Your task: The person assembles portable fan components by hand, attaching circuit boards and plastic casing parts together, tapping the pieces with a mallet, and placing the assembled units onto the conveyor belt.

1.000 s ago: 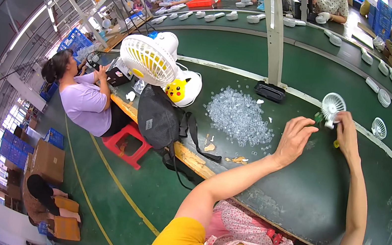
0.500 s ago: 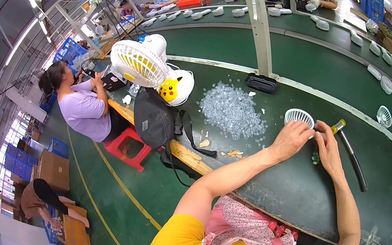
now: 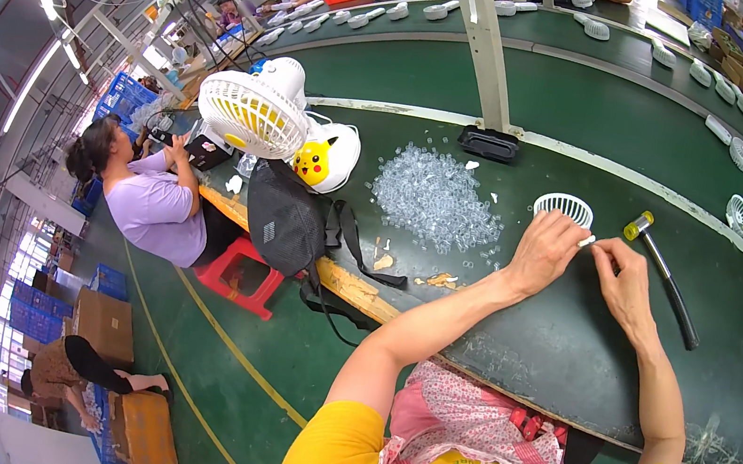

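Over the bench in front of me, my left hand [image 3: 547,252] is closed round a white plastic fan housing. Its slotted round grille [image 3: 565,206] shows beyond my knuckles, while my fingers cover most of the rest. A small white end [image 3: 587,240] pokes out between my two hands. My right hand [image 3: 621,279] is pinched close beside that end; what its fingertips hold, if anything, is too small to make out. A hammer [image 3: 665,282] with a yellow-faced head lies right of my right hand. Left of my hands spreads a heap of small clear plastic pieces [image 3: 436,199].
A black tray [image 3: 488,144] sits by the metal post [image 3: 483,44]. Further left stand a white desk fan [image 3: 255,116] and a black bag [image 3: 283,220]. White fan housings [image 3: 740,154] line the green conveyor beyond. A person in lilac [image 3: 157,207] works at left.
My hands and the grille have shifted slightly left and up in the picture, as has the whole scene. The white end between my hands shows more plainly, and my right fingers are drawn together.
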The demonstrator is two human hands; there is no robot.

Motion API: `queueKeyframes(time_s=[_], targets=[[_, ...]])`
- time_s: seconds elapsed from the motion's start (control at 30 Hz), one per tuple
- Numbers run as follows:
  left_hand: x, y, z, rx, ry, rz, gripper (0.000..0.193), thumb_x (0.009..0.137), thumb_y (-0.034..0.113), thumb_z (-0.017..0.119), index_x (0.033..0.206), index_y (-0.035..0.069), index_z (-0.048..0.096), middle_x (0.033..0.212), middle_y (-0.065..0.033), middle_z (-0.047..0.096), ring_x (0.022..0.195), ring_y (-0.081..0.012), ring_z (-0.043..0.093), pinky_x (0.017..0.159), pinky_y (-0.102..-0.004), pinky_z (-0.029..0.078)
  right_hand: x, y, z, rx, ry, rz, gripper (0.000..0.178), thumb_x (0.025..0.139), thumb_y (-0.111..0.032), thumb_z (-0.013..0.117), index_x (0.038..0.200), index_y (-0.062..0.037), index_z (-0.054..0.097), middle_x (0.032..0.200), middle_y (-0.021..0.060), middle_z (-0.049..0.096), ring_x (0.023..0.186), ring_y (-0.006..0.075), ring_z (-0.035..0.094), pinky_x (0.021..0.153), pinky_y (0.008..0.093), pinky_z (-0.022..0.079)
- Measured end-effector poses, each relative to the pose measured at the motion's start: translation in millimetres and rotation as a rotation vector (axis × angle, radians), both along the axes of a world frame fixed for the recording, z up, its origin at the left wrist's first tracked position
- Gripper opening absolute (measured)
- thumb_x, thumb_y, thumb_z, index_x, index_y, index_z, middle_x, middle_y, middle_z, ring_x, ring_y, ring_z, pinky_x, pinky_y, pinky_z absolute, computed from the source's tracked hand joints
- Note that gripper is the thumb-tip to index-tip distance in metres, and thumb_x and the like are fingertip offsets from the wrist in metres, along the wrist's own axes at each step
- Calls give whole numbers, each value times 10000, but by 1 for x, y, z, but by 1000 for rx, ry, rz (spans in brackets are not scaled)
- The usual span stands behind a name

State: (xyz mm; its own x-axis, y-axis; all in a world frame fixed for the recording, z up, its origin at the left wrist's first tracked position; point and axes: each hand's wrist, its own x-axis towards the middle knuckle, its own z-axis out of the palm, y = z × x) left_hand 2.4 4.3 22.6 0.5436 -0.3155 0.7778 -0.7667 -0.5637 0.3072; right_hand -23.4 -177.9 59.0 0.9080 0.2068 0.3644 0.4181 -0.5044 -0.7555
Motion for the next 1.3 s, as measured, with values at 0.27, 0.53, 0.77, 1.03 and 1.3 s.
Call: queueKeyframes(time_s=[0.27, 0.53, 0.77, 1.03, 1.3], targets=[[-6, -2, 9, -314, 349, -172, 129, 823, 55, 751, 917, 44, 663, 806, -58, 631, 770, -213, 566, 731, -354, 450, 7, -17, 22, 336, 471, 106, 194, 938, -175, 639, 1030, -27, 727, 739, -64, 556, 679, 20, 424, 605, 215, 328], [-17, -1, 22, -540, 798, -338, 149, 894, 90, 738, 956, 30, 616, 856, 3, 652, 755, -39, 564, 662, -222, 471, 3, -13, 21, 293, 302, 99, 136, 915, -122, 669, 973, -11, 722, 773, -32, 633, 705, 33, 518, 658, 208, 409], [-6, -11, 17, -479, 639, -201, 324, 843, 82, 762, 1112, 25, 591, 1069, -74, 645, 999, -159, 601, 869, -310, 477, 16, -24, 4, 262, 87, -41, 145, 933, -124, 644, 943, 8, 704, 776, -17, 651, 719, 45, 535, 641, 223, 437], [-11, -3, -6, 244, 86, -32, 347, 785, 155, 762, 1078, 29, 626, 1168, -119, 588, 1122, -333, 536, 901, -439, 451, 51, -25, -42, -329, -236, -161, 112, 847, -157, 668, 906, -76, 718, 843, 89, 703, 825, 315, 669, 801, 432, 498], [-20, -12, 2, 279, 56, -33, 325, 803, 143, 774, 1080, 24, 654, 1136, -105, 640, 1074, -318, 586, 874, -415, 505, 17, -88, -29, -531, -283, -303, 275, 893, -119, 647, 1157, -48, 623, 1116, 106, 592, 1065, 299, 555, 900, 426, 433]])
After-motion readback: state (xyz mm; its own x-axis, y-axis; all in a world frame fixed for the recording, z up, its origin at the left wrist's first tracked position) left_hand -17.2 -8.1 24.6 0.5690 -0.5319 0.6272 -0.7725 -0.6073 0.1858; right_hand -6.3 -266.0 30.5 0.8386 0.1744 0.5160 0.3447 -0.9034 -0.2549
